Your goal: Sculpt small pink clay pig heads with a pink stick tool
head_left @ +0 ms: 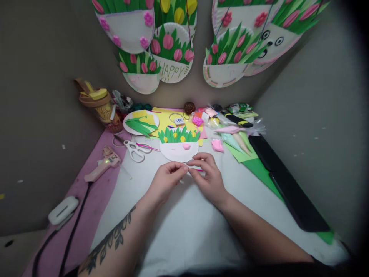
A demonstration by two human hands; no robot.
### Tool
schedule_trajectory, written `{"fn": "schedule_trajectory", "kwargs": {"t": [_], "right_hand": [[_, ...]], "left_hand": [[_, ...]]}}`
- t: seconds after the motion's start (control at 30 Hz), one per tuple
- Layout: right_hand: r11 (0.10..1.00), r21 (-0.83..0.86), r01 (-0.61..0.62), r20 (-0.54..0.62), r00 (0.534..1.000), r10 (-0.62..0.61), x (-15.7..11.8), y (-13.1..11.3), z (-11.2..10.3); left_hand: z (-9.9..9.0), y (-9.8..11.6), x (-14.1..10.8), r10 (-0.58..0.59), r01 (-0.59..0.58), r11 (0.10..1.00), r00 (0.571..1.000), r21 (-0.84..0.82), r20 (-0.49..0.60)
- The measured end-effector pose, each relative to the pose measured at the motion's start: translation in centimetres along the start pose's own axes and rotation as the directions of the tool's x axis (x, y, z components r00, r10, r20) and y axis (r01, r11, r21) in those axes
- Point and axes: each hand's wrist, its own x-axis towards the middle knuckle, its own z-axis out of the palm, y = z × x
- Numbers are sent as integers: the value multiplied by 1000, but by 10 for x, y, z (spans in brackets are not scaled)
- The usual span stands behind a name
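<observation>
My left hand point(170, 175) pinches its thumb and forefinger together just in front of a paper-plate craft. My right hand point(210, 180) meets it there in a looser, curved pinch. Whatever lies between the fingertips is too small to make out. Right behind the fingers lies the half paper plate point(175, 151), white, with green paper grass and yellow tulips along its top. A pink lump of clay point(186, 146) sits on the plate's white front. A thin magenta stick point(199, 170) shows behind my right fingers.
White-handled scissors point(135, 150) and a pink glue gun point(105, 163) with its cable lie left. Beyond stand a plate of green paper strips point(141, 123) and a cup point(100, 109). Right are bagged pink clay point(217, 145), piping bags point(235, 138) and a black folding panel point(294, 192). Finished plates point(173, 71) hang behind.
</observation>
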Motion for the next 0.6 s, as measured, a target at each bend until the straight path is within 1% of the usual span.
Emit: {"fn": "schedule_trajectory", "kwargs": {"t": [0.03,0.1,0.13,0.2,0.27,0.33,0.4,0.5,0.57,0.6], "right_hand": [[999,-35,-13,26,1000,14,1,3,-2],[983,-177,-42,124,990,65,3,12,-4],[959,-280,-45,186,977,101,3,17,-5],[882,-470,-31,285,941,184,2,26,-3],[825,-566,-1,347,907,240,1,32,-1],[823,-569,13,387,886,254,0,34,1],[849,-527,-23,388,882,265,2,33,0],[870,-486,-89,373,879,298,5,30,-4],[898,-405,-169,356,876,325,6,27,-7],[919,-306,-247,331,878,346,6,26,-8]], "left_hand": [[0,0,1,-10,10,999,1000,-33,-10],[-3,2,3,-43,38,988,999,-148,-32],[-5,4,4,-59,48,973,997,-224,-44],[-11,10,7,-77,42,926,994,-376,-78],[-19,17,10,-77,6,878,989,-479,-130],[-26,22,13,-77,-31,854,980,-520,-185],[-32,26,14,-76,-55,847,972,-528,-224],[-36,26,15,-72,-68,845,968,-530,-239],[-37,25,16,-67,-73,839,970,-539,-235],[-37,24,16,-63,-78,835,969,-544,-237]]}}
